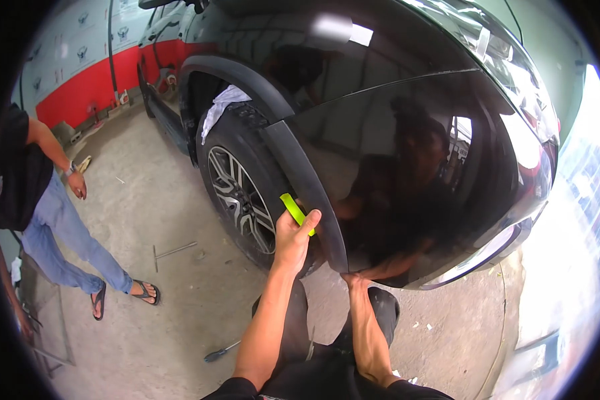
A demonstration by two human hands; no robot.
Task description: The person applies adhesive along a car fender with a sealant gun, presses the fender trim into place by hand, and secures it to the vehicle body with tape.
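My left hand [293, 243] is closed around a bright yellow-green plastic trim pry tool [291, 207], beside the dark wheel arch trim [317, 180] of a black car. The tool's upper end points up and to the left, in front of the tire. At the lower corner of the glossy bumper [407, 173], where the arch trim ends, my right hand [357, 280] touches the bottom edge. Its fingers are hidden under that edge. Between bumper and fender, the seam [393, 87] is visible.
A front wheel [243, 190] stands left of my hands, with a pale cloth [223, 107] tucked above the tire. A lug wrench [173, 251] and a screwdriver [220, 351] lie on the concrete floor. Another person in jeans [70, 233] stands at left.
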